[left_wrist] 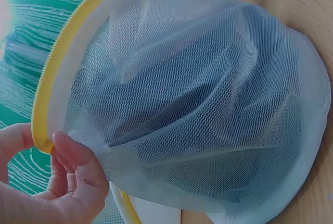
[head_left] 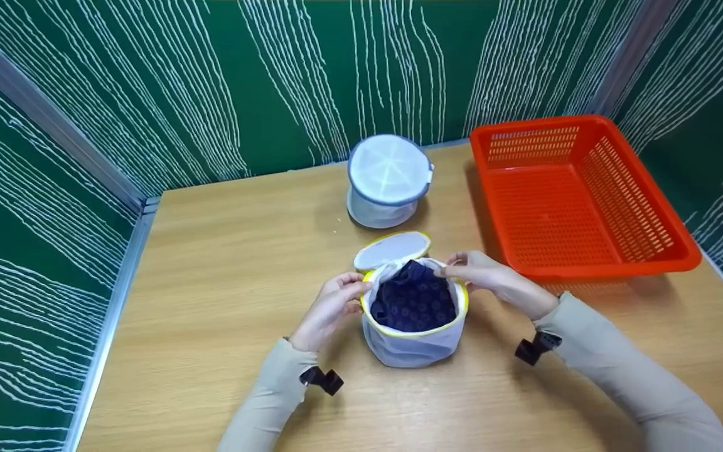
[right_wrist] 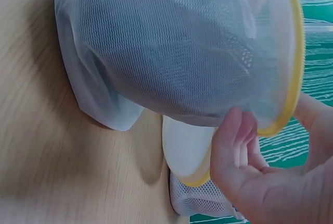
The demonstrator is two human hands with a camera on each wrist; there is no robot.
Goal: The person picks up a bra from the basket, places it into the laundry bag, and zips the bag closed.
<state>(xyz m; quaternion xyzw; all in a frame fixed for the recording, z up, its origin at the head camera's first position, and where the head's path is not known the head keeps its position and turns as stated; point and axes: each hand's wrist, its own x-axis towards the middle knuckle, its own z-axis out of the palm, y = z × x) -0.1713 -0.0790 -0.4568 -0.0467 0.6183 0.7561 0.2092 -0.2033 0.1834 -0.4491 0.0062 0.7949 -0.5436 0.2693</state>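
A white mesh laundry bag with a yellow zipper rim stands unzipped on the table, its round lid folded back on the far side. Inside lies a dark navy patterned cloth item, which shows as a dark mass through the mesh in both wrist views. My left hand pinches the rim on the left, thumb inside and fingers outside. On the opposite side, my right hand grips the rim, its fingers curled over the yellow edge.
Behind the open bag stands a second mesh bag with a blue rim, its lid closed. An orange-red plastic basket sits at the right of the wooden table. Green panels with white lines wall in the back and sides.
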